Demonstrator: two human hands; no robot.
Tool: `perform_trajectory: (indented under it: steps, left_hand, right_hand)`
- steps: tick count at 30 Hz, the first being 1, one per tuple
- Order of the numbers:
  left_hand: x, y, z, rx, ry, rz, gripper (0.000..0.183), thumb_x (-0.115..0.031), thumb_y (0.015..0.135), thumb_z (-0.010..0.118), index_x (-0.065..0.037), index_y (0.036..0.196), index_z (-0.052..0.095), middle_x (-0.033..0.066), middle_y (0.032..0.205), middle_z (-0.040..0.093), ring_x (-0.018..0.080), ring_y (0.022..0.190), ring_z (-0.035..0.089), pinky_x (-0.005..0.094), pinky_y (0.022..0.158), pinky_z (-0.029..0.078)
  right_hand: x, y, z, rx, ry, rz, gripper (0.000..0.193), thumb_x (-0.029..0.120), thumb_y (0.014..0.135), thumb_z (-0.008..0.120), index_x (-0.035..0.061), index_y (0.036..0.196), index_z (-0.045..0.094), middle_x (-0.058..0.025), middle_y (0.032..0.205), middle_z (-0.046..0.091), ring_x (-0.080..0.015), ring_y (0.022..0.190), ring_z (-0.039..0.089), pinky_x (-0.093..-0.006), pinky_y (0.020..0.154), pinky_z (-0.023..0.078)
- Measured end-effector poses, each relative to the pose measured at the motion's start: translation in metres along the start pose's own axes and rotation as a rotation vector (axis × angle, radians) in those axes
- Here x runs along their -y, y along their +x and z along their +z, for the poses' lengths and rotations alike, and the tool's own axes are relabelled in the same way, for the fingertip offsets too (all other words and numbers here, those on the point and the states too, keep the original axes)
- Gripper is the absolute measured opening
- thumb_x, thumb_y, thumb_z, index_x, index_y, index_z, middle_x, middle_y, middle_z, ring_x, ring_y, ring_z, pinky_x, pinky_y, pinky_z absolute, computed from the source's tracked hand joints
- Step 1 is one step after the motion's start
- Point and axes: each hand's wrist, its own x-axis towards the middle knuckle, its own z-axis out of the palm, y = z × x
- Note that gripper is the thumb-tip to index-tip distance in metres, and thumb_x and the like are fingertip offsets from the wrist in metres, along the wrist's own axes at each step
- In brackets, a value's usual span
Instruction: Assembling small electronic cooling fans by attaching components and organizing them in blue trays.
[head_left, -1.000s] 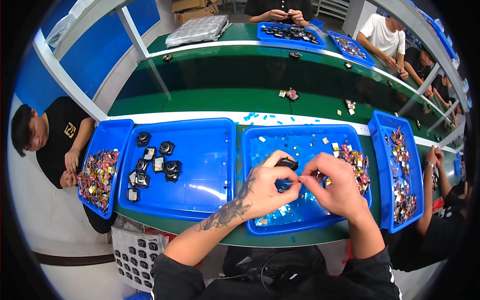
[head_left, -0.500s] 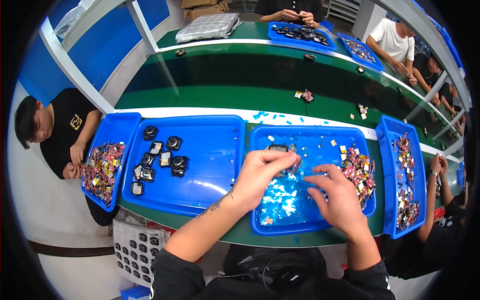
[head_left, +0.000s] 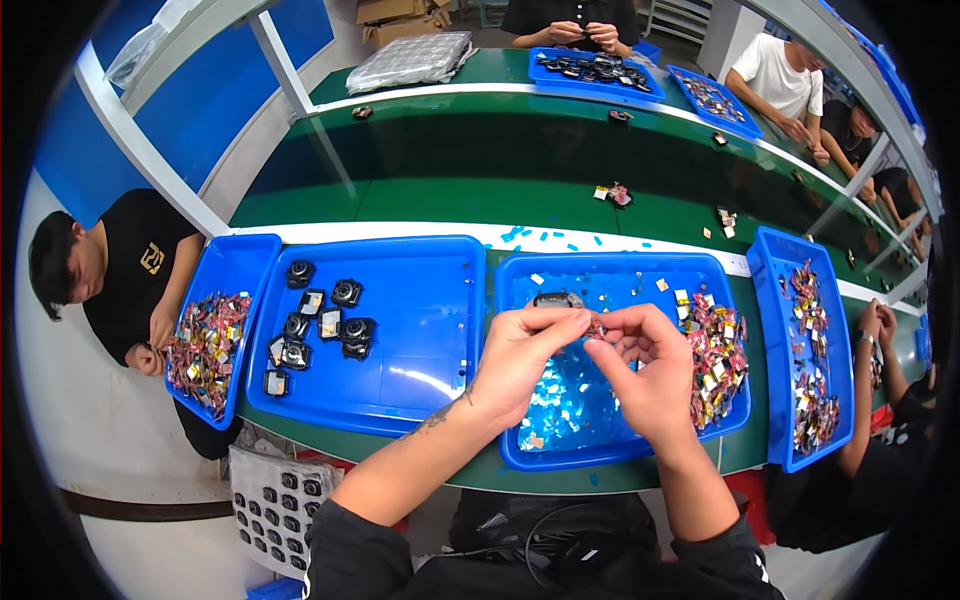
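Together, hands [head_left: 655, 372] nearly closed, pinching black device [head_left: 555, 299] above blue tray [head_left: 623, 461], left overhanging rim [head_left: 502, 288].

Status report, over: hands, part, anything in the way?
Left hand holding dark part over blue tray. Right hand fingers close to left's, grip unclear. Heap of small parts at tray's right; nothing visibly blocking.

On the worktop [head_left: 740, 455], camera units [head_left: 346, 292] lie at left in one tray [head_left: 425, 310]; the next tray [head_left: 580, 459], rightward, holds electronic components [head_left: 718, 365] at its right.
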Motion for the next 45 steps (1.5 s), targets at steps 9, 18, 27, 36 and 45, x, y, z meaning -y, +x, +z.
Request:
perform_trajectory:
  steps: [9,18,27,36,45]
  left_hand:
    - [0.008,0.001,0.000,-0.038,0.430,0.333,0.014,-0.012,0.085,0.073,-0.003,0.095,0.075,0.0096,0.096,0.066,0.0132,0.091,0.058,0.0251,0.075,0.047]
    - [0.007,-0.004,0.000,0.282,0.245,0.141,0.008,-0.005,0.085,0.071,-0.001,0.092,0.072,0.0059,0.101,0.058,0.0098,0.087,0.058,0.0216,0.071,0.047]
    - [0.002,-0.005,-0.002,0.376,0.367,0.088,0.007,0.002,0.088,0.066,0.004,0.093,0.069,0.0081,0.104,0.057,0.0140,0.094,0.060,0.0258,0.081,0.051]
    - [0.013,0.007,0.002,0.069,0.612,0.411,0.037,0.007,0.089,0.052,-0.005,0.122,0.041,0.0111,0.117,0.057,0.0125,0.096,0.057,0.0259,0.078,0.048]
    - [-0.011,-0.008,0.003,0.163,0.413,0.064,0.056,0.008,0.077,0.069,-0.001,0.128,0.046,0.0123,0.101,0.066,0.0115,0.089,0.065,0.0226,0.076,0.052]
  right_hand:
    - [-0.003,-0.003,-0.046,-0.017,-0.895,-0.282,0.021,0.007,0.085,0.066,0.0026,0.105,0.071,-0.0165,0.106,0.064,-0.0278,0.099,0.062,-0.0343,0.085,0.049]
    - [-0.002,0.012,-0.039,0.322,0.096,-0.044,0.020,0.002,0.084,0.067,0.0028,0.104,0.072,-0.0096,0.100,0.065,-0.0177,0.094,0.061,-0.0306,0.081,0.049]
    - [-0.013,0.014,-0.045,0.460,0.369,0.068,0.027,-0.003,0.086,0.064,-0.0027,0.113,0.063,-0.0118,0.103,0.065,-0.0158,0.094,0.062,-0.0281,0.083,0.051]
    - [-0.003,-0.009,-0.077,0.112,0.200,0.140,0.017,-0.001,0.086,0.066,-0.0004,0.103,0.066,-0.0070,0.098,0.066,-0.0115,0.088,0.062,-0.0250,0.076,0.051]
    - [-0.005,-0.003,-0.045,0.289,-0.188,-0.179,0.013,0.006,0.083,0.071,0.0017,0.095,0.069,-0.0103,0.101,0.064,-0.0227,0.094,0.063,-0.0316,0.083,0.050]
